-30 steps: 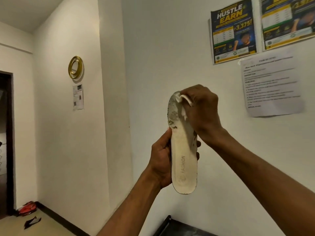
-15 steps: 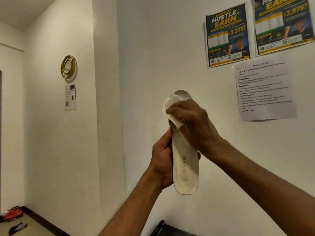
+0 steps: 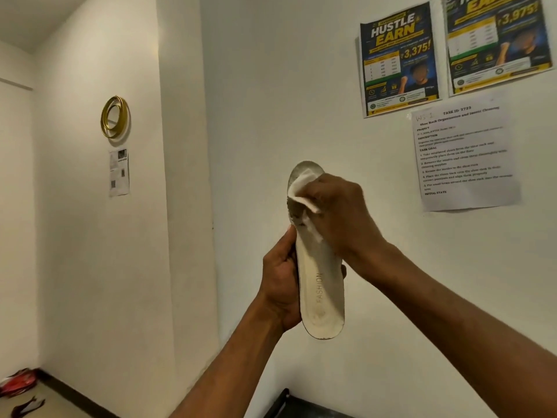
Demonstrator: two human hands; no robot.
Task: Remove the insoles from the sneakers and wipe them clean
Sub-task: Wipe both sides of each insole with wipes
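A cream insole (image 3: 321, 291) printed with "FASHION" stands upright in front of the white wall, heel end down. My left hand (image 3: 280, 285) grips its left edge at the middle. My right hand (image 3: 337, 218) presses a white wipe (image 3: 301, 188) against the grey, dirty toe end of the insole. The hand covers most of the wipe and the upper right part of the insole. No sneaker is in my hands.
Two posters (image 3: 399, 58) and a printed task sheet (image 3: 465, 158) hang on the wall at right. A gold ring mirror (image 3: 114, 116) hangs at left. A red shoe (image 3: 18, 384) lies on the floor at bottom left. A dark rack edge (image 3: 289, 405) shows below.
My right hand with the wipe slid down from the toe tip a second ago, then came slightly back up the toe area. My left hand kept its grip on the insole.
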